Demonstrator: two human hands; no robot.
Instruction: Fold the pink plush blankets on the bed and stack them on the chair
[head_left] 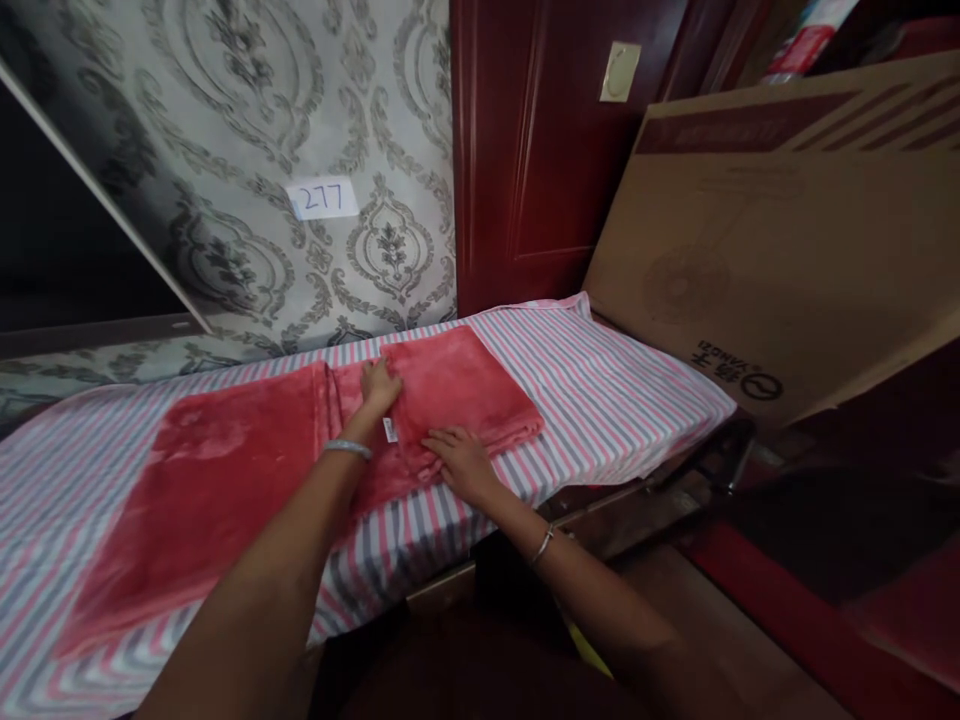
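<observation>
The right hand (461, 465) lies open on the red blanket (225, 480), with its fingers out flat near the front edge. The left hand (381, 388) touches the blanket too, close to its back edge, but I cannot tell if its fingers pinch the cloth or just press on it.

The blanket is soft and lies on a long, thin bed top. It has a big flat part on the left, a smaller folded part on the right, and a low strip between them. A small white tag (390, 430) shows on that strip, just beside the folded part. Each arm wears a bangle (347, 447).

Under the blanket is a sheet (600, 390) with pink, gray and white stripes. It hangs down over the front side and has some wrinkles.

Behind it is a wall (390, 240) with gray curly shapes. A white paper (322, 198) on it says 277. A big dark screen (75, 220) is at the left. Next to the wall is a dark red door (525, 150), with a pale plate (620, 72) near the top. A big brown box (780, 240) leans at the right end.
</observation>
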